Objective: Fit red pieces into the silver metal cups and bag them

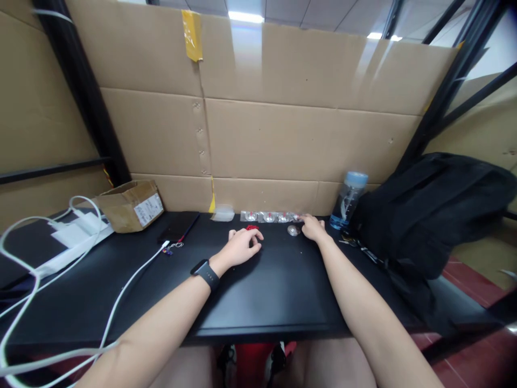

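My left hand is over the black table, palm down, its fingers loosely bent and apart with nothing held. Just beyond its fingers lies a small red bundle, partly hidden by the hand. My right hand reaches to the right end of a row of several small clear plastic packets with round contents and red marks. Its index finger stretches out onto the last packet, and the other fingers are curled. A small round clear-and-silver disc lies on the table just left of my right hand.
A stack of clear plastic bags stands left of the packets. Further left are a phone, a white cable and a cardboard box. On the right are a blue-capped bottle and a black backpack. A cardboard wall closes the back.
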Demonstrator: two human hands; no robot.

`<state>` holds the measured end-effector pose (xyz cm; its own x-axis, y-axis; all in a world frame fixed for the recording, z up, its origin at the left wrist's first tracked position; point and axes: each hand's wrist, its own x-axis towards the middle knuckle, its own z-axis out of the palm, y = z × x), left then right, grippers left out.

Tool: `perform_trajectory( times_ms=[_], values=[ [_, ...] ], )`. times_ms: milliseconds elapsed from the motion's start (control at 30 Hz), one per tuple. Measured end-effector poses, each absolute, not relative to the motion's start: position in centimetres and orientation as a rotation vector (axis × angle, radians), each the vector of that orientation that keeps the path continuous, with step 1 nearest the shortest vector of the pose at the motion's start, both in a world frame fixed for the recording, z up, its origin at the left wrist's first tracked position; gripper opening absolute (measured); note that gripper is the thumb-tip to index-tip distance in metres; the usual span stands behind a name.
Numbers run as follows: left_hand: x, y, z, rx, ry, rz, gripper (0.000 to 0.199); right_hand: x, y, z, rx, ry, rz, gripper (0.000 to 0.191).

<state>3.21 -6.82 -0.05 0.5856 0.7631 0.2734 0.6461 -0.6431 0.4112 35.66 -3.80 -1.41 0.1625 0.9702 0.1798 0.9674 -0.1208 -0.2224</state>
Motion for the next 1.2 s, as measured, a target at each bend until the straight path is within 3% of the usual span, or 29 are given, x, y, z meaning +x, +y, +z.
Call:
perform_trajectory(
  times_ms=[200,500,900,1200],
  values=[
    [2.2,-5.2,0.1,2.535,1.352,0.752,0.021,35.4,-4.5,-1.1,-1.846,-1.918,0.119,0.029],
    [1.2,-4.0,-1.1,2.574,1.526,0.717,0.031,33.2,-6.4,-1.0,-1.846,-1.872,0.165,0.033],
    [3.0,-2.0,-0.2,2.994,0.971,0.691,0.028,33.9,-4.8,-2.9,-1.561,-1.594,0.391,0.044],
    [2.6,-1.4,-1.1,3.047,1.054,0.752,0.022,33.4,-5.4,-2.4,-1.487,-1.581,0.312,0.054]
  ],
)
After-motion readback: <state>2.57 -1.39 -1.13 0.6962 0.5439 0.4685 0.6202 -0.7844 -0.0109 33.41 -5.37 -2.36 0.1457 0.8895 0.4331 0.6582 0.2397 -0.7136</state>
